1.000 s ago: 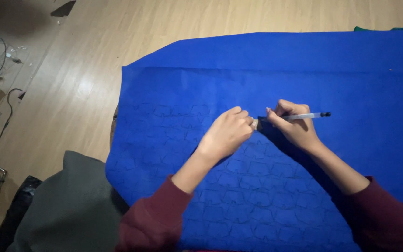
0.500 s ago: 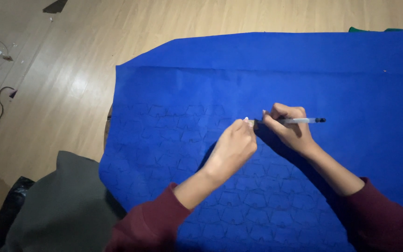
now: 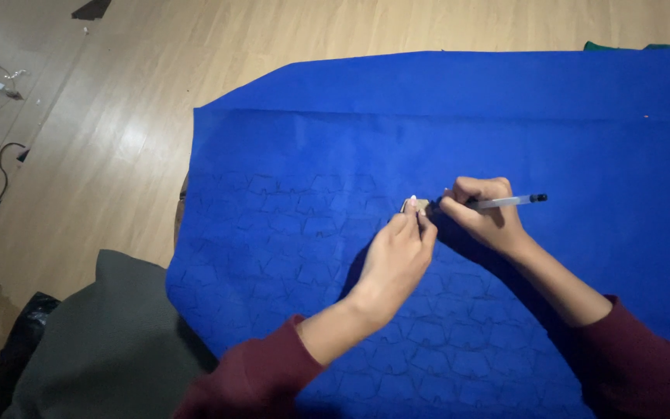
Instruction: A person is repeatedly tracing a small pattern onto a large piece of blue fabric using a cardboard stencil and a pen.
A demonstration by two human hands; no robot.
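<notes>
blue fabric (image 3: pixel 459 140) spread flat | your left hand (image 3: pixel 394 260) pinches small tan template (image 3: pixel 415 206) onto it | your right hand (image 3: pixel 484 217) grips pen (image 3: pixel 505 202), tip just right of template, barrel pointing right

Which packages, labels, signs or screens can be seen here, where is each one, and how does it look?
None: no package, label, sign or screen shows.
Blue fabric: spread over the wooden floor, covered with traced outlines.
Small tan template: lies on the fabric, the left hand pressing on it.
Pen: clear barrel, dark cap, in the right hand.
</notes>
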